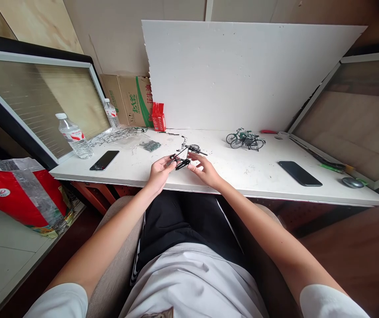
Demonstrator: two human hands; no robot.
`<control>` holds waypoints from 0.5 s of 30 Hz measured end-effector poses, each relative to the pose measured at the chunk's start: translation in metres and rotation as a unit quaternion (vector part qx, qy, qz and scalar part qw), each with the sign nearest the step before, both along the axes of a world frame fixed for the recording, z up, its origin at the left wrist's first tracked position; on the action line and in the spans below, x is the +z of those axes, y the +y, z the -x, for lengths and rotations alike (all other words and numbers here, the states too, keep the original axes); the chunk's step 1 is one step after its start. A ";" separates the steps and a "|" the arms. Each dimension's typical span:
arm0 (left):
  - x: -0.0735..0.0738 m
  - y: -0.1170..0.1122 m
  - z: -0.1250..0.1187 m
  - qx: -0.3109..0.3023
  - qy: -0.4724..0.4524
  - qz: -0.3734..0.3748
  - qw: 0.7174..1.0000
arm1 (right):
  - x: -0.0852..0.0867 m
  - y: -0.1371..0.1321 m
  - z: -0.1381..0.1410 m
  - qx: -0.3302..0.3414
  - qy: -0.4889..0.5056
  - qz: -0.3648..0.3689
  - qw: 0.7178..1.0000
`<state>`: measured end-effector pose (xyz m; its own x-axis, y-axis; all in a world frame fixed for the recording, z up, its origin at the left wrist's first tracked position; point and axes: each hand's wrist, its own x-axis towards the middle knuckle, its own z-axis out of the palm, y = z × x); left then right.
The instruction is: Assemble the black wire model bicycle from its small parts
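Left hand (159,171) and right hand (206,170) both pinch the black model frame (182,162); capped bottle (75,136), contents unclear.

Around the table (249,170) I count two water bottles (75,138), two phones (104,160), one computer mouse (352,182), one red carton (158,117) and one cardboard box (131,100). Two model bicycles (245,139) stand finished (they overlap, so two is my best reading). There is one unfinished frame (183,162) and two hands, the left hand (159,173) and the right hand (206,171).

White short-sleeved shirt (192,282), black white-striped shorts (176,221), bare left hand (159,173), right hand (206,171).
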<state>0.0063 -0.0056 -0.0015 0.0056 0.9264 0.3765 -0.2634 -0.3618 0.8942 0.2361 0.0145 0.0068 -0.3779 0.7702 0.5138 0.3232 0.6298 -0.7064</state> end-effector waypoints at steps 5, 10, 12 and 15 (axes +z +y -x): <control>0.011 -0.014 -0.009 0.000 0.035 -0.025 0.999 | 0.001 0.001 0.002 0.035 0.027 0.012 0.999; 0.021 -0.024 -0.010 0.013 0.103 -0.099 0.990 | 0.000 0.000 0.004 -0.023 0.042 -0.012 0.999; 0.024 -0.027 -0.008 0.029 0.143 -0.129 0.981 | -0.001 -0.001 0.004 -0.032 0.044 -0.020 0.998; 0.027 -0.030 -0.008 0.060 0.196 -0.157 0.966 | 0.001 -0.002 0.004 -0.040 0.039 -0.022 0.998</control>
